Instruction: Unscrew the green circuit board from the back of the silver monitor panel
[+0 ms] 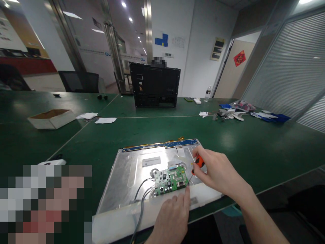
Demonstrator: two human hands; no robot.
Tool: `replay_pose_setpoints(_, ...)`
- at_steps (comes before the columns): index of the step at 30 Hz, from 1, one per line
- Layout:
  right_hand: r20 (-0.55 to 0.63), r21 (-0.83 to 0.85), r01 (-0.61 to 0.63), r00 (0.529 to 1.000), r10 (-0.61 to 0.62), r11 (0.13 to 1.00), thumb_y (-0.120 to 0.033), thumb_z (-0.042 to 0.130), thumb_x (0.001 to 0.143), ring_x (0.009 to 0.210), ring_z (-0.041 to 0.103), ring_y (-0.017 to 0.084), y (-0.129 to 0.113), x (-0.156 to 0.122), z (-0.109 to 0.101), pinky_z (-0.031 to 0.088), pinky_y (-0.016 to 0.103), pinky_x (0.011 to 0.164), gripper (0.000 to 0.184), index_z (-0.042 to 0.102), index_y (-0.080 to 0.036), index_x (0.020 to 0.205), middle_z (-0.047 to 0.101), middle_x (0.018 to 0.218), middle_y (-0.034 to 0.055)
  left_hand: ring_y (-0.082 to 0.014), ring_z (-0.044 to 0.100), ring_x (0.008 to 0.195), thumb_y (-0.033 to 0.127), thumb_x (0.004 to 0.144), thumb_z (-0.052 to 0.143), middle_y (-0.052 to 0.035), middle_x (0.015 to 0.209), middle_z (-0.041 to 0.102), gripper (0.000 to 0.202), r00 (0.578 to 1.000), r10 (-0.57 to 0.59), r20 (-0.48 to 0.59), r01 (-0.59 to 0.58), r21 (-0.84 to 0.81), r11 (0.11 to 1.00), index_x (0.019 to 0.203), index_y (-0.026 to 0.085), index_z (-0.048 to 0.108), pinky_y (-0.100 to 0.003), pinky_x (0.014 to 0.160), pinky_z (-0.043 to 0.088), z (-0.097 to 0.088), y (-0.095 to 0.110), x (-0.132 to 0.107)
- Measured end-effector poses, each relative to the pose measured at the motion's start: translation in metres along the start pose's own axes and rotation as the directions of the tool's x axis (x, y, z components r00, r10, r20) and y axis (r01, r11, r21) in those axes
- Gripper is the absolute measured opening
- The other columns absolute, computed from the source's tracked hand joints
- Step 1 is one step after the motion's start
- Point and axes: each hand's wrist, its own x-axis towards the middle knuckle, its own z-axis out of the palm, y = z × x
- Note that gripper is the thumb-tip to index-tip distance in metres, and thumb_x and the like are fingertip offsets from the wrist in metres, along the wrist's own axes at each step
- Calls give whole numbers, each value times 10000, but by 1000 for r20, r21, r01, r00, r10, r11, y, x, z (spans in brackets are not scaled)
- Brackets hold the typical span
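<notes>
A bare metal monitor panel (pixel 132 173) lies face down at the near edge of the green table (pixel 243 149). A small green circuit board (pixel 170 179) sits on its back, with grey cables (pixel 141 200) running off toward me. My right hand (pixel 215 171) is closed round a screwdriver with an orange and black handle (pixel 199 162), its tip down at the board's right corner. My left hand (pixel 172 217) rests below the board, forefinger stretched up to that same corner beside the tip, other fingers curled.
A black monitor back shell (pixel 154 84) stands upright at the table's far side. An open cardboard box (pixel 52 118) and white papers (pixel 105 120) lie at left. Loose parts and blue-white gloves (pixel 269 117) lie at far right. A blurred patch covers the lower left.
</notes>
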Motion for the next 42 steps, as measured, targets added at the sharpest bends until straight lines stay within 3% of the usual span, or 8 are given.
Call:
replay_pose_setpoints(7,6,-168,5,1000,-5,986,-478,454,903,555,566,150,2,1,-2,232,246,509,262,514,-224,884,629,668,2,-188,627,776,-24,730,457,-80,933,654,613,999,1,42,0,-29,1000,1327,112,436,-267,646,480,-3,-1,1)
replay_pose_setpoints(14,94,17,30,995,-31,999,-235,492,830,699,576,150,3,-1,-7,298,252,585,118,453,-215,940,625,805,-3,-204,637,869,-26,755,409,-104,1037,661,591,988,-27,152,50,-152,987,1328,119,423,-297,721,506,-10,-3,2)
replay_pose_setpoints(19,99,56,44,994,-49,997,-213,476,814,692,548,134,3,-2,-9,302,250,596,93,458,-212,905,603,798,-9,-181,633,902,-34,758,366,-90,1049,661,608,994,-65,85,81,-200,977,1335,155,402,-278,757,493,-21,-7,7)
replay_pose_setpoints(24,94,44,44,994,-48,998,-220,475,823,666,524,127,4,0,-8,282,243,585,63,457,-215,883,595,773,-17,-185,627,858,-21,774,382,-64,974,666,474,977,-203,58,210,-138,968,1184,186,501,-282,740,466,-45,-20,27)
replay_pose_setpoints(28,112,43,54,992,-58,998,-206,495,806,655,525,126,4,1,-10,271,241,583,101,460,-217,900,597,754,-25,-208,612,904,15,804,410,-61,944,667,324,979,-194,62,202,-195,960,1045,182,546,-332,801,430,-56,-28,40)
replay_pose_setpoints(32,93,-26,72,993,-69,997,-312,520,850,681,556,141,2,2,-13,248,248,571,119,496,-218,919,625,797,-2,-244,587,935,199,822,537,-62,946,652,119,992,-122,31,126,-293,948,935,187,572,-381,848,401,-56,-30,45)
replay_pose_setpoints(35,71,-111,43,997,-35,993,-470,484,888,652,573,159,1,5,-12,210,257,548,248,531,-227,902,639,748,7,-253,577,945,213,795,574,-64,939,641,103,993,-105,47,114,-294,949,892,178,586,-398,862,397,-53,-29,49)
replay_pose_setpoints(42,86,-49,75,994,-71,996,-229,523,829,706,590,151,-1,7,-11,243,254,555,134,481,-222,955,652,851,-6,-240,582,917,102,769,528,-61,872,635,119,995,-79,65,95,-309,946,837,169,598,-382,850,403,-44,-30,57)
